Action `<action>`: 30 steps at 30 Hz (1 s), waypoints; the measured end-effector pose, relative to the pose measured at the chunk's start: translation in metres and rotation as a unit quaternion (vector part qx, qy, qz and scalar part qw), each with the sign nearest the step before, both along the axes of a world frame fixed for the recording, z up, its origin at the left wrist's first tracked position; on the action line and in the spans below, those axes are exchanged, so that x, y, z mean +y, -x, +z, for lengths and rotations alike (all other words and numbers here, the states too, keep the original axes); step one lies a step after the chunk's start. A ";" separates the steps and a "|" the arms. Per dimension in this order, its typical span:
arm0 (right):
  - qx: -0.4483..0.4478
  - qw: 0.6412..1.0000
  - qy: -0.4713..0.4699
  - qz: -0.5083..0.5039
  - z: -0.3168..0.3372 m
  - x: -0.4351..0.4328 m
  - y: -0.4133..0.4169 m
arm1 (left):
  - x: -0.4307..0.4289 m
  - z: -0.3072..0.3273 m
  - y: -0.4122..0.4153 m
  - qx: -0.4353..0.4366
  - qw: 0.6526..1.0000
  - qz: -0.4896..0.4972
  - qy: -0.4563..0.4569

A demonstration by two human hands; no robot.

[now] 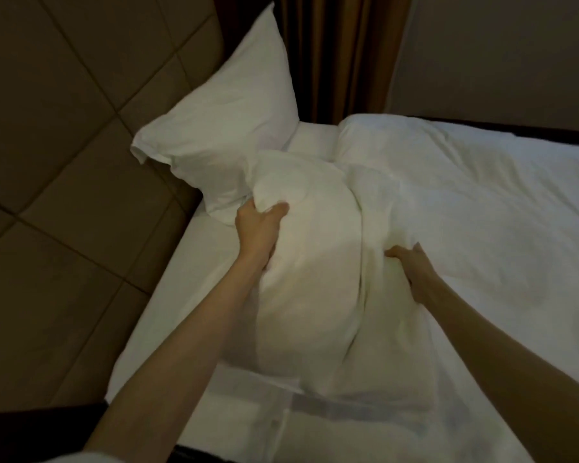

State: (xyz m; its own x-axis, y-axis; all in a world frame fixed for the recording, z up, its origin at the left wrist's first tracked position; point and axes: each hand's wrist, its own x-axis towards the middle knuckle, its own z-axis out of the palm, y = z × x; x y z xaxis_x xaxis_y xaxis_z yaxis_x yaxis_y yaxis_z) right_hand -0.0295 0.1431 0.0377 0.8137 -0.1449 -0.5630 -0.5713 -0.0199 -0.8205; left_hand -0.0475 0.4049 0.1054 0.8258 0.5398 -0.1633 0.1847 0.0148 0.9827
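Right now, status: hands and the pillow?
Left hand grips pillow, upper left side. Right hand grips its right side. Second pillow propped behind, at headboard; duvet alongside.

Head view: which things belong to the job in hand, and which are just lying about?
In the job: held pillow, gripped at its sides by the left hand and right hand.
Lying about: second pillow leaning on the headboard, duvet, curtain.
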 end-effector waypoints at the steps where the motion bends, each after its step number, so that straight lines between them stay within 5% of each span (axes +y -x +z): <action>1: 0.002 1.000 -0.009 -0.006 0.001 0.003 0.004 | 0.001 0.012 0.000 -0.016 1.000 -0.013 -0.018; 7: -0.016 0.998 -0.058 -0.002 -0.002 0.039 0.023 | 0.011 0.070 0.016 -0.082 0.985 -0.083 -0.124; 14: -0.039 0.989 -0.114 0.085 0.007 0.101 0.033 | 0.052 0.110 0.048 -0.106 0.971 -0.047 -0.208; 30: 0.073 0.958 -0.126 0.245 -0.022 0.279 0.065 | 0.201 0.103 0.089 0.019 0.934 0.017 -0.356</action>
